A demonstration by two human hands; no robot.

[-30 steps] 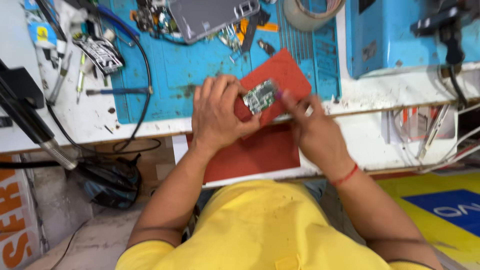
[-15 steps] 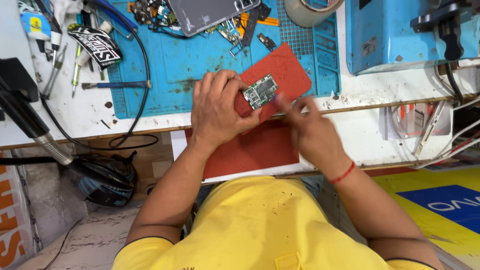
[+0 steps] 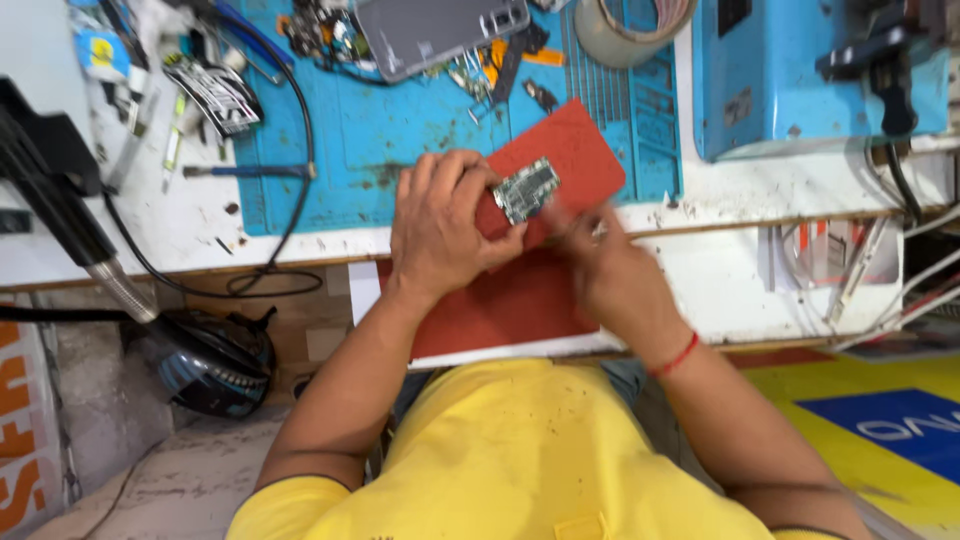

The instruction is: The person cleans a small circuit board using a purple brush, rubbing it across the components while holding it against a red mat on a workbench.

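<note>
The small circuit board (image 3: 526,189) lies on a red mat (image 3: 580,160) at the near edge of the blue work mat (image 3: 400,130). Far of it sit a grey phone body (image 3: 440,35), a tape roll (image 3: 630,25) and scattered parts; a blue machine (image 3: 800,80) stands to the right. The left hand (image 3: 440,225) lies palm down, fingers pinning the board's left end. The right hand (image 3: 610,270) is blurred, pinching a thin tool whose kind I cannot tell.

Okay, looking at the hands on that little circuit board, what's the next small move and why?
Probably bring the right hand with its thin metal tool tip onto the circuit board. The left hand already pins the board against the red mat, and the right hand sits just beside it, blurred, so whether the tip touches the board can't be told.
</note>
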